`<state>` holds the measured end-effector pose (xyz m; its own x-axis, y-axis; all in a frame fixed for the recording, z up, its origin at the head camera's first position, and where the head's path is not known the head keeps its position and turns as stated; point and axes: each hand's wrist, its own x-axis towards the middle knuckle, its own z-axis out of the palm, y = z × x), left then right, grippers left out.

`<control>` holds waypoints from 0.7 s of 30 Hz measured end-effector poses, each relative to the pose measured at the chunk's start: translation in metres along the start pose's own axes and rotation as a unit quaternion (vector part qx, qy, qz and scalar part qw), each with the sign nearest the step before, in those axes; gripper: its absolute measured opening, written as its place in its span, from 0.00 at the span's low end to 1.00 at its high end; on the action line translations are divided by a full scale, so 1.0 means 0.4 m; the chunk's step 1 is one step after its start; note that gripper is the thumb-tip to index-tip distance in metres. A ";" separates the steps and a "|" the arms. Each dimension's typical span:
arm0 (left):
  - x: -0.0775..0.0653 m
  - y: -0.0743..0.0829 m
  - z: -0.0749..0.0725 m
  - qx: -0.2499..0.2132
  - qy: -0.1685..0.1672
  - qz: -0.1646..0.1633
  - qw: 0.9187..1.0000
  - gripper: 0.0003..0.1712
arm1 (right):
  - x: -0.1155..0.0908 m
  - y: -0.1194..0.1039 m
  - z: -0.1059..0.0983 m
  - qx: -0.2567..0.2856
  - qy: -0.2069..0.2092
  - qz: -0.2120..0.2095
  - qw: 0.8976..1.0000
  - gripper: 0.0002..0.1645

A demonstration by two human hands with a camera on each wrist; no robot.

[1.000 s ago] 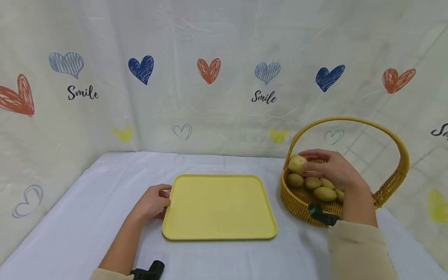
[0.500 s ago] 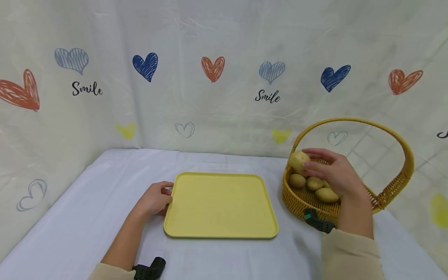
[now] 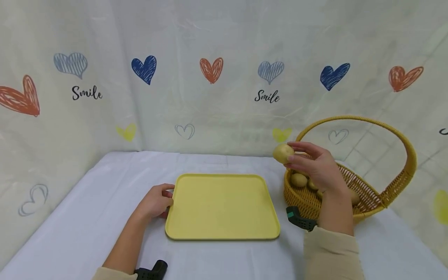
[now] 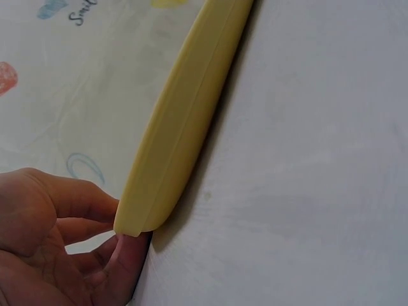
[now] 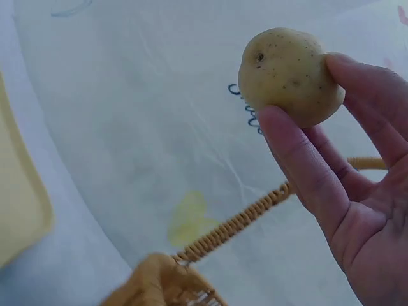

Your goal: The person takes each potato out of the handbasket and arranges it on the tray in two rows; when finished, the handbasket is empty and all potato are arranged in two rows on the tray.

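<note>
A pale yellow potato (image 3: 283,154) is pinched between the thumb and fingers of my right hand (image 3: 316,165), raised at the left rim of a wicker basket (image 3: 304,202). The right wrist view shows the potato (image 5: 290,76) held at the fingertips, with small dark specks on its skin. My left hand (image 3: 156,201) grips the left edge of a yellow rectangular tray (image 3: 222,206) lying on the table. Seen from the left wrist, thumb and fingers close on the tray's rim (image 4: 169,137). More potatoes (image 3: 298,180) lie in the basket, partly hidden by my right hand and forearm.
The basket's tall arched handle (image 3: 353,118) rises at the right, behind my right hand. A white cloth (image 3: 206,260) covers the table. Behind it hangs a pale curtain (image 3: 175,101) printed with hearts and words.
My right hand has lifted the potato up from inside the basket and moved it left, to the rim. The left hand stays at the tray's edge.
</note>
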<state>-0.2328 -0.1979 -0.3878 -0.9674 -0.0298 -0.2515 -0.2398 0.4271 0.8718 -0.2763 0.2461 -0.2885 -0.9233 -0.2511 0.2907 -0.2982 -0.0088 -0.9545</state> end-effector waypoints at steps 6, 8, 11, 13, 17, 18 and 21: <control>-0.003 0.000 0.001 0.002 0.005 0.001 1.000 0.37 | 0.022 0.028 0.052 0.040 -0.011 -0.003 0.999 0.20; -0.001 0.001 0.000 0.001 0.006 0.000 1.000 0.37 | 0.030 0.034 0.069 0.038 -0.011 0.001 0.999 0.20; 0.002 -0.001 0.000 0.001 0.006 -0.004 1.000 0.37 | 0.043 0.046 0.094 0.051 -0.016 0.005 0.999 0.21; 0.003 -0.002 0.000 0.000 0.006 -0.005 1.000 0.37 | 0.052 0.057 0.109 0.063 -0.021 0.006 0.998 0.22; 0.004 -0.006 0.000 -0.002 0.005 -0.004 1.000 0.37 | 0.070 0.079 0.134 0.082 -0.037 0.003 0.996 0.22; 0.004 -0.006 -0.001 -0.002 0.005 -0.004 1.000 0.37 | 0.074 0.084 0.140 0.085 -0.040 0.002 0.996 0.22; 0.005 -0.005 -0.004 0.001 0.006 -0.003 1.000 0.37 | 0.086 0.095 0.157 0.091 -0.046 0.001 0.995 0.23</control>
<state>-0.2342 -0.2001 -0.3895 -0.9669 -0.0431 -0.2515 -0.2453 0.4282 0.8698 -0.3043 0.1763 -0.3191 -0.8948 -0.3392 0.2902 -0.2406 -0.1810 -0.9536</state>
